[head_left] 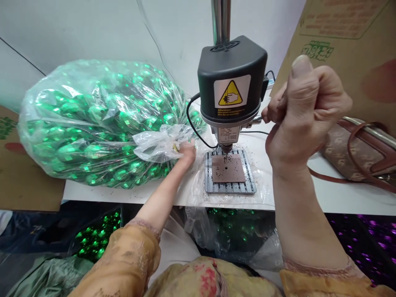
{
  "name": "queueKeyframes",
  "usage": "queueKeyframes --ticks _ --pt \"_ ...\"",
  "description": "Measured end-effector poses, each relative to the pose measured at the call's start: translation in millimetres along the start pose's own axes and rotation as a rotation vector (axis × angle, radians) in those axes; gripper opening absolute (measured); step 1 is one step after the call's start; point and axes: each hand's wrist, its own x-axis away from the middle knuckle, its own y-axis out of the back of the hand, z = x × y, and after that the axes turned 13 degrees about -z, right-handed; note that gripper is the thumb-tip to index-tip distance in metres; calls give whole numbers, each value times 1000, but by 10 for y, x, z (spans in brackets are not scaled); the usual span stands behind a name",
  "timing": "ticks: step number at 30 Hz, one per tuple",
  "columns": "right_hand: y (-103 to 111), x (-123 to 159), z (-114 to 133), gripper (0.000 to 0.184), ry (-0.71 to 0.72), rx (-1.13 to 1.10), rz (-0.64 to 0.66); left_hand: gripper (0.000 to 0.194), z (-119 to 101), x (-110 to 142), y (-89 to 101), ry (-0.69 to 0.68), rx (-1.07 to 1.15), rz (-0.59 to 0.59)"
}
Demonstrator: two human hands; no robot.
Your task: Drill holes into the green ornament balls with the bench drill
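Observation:
A small black bench drill press (232, 78) stands in front of me, with a yellow hand-warning label on its housing. Its feed lever (256, 120) runs into my right hand (305, 107), which is closed round it in a fist. Under the chuck (227, 147), a brown square plate (236, 171) with a dark hole lies on the slotted metal base (250, 187), specked with dark shavings. My left hand (188, 150) is at the bunched neck (154, 142) of a large clear bag (46, 88) full of shiny green faceted pieces. Its fingers are hidden.
Cardboard boxes (340, 49) stand at right and far left. A patterned handbag (346, 152) with a brown strap lies right of the press. A black cable (189, 115) loops by the press. Below the white table (99, 192) are more green pieces (99, 237) and purple ones (365, 243).

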Motion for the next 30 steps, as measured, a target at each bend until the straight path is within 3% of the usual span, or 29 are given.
queueKeyframes --ticks 4,8,11,14,19,30 --pt "7 2 -24 41 20 -46 3 33 -154 285 130 55 -48 18" --pt "15 15 -20 40 21 -28 3 39 -421 761 273 238 307 68" --pt "15 25 -7 40 42 -18 -4 46 -546 1011 230 415 546 140" --pt "13 33 5 40 25 -3 -8 52 -551 1094 88 490 579 142" --pt "26 25 -3 44 6 -4 8 63 -442 1077 -88 359 528 122" --pt "56 42 -16 44 8 40 11 57 -463 1106 -142 112 348 226"
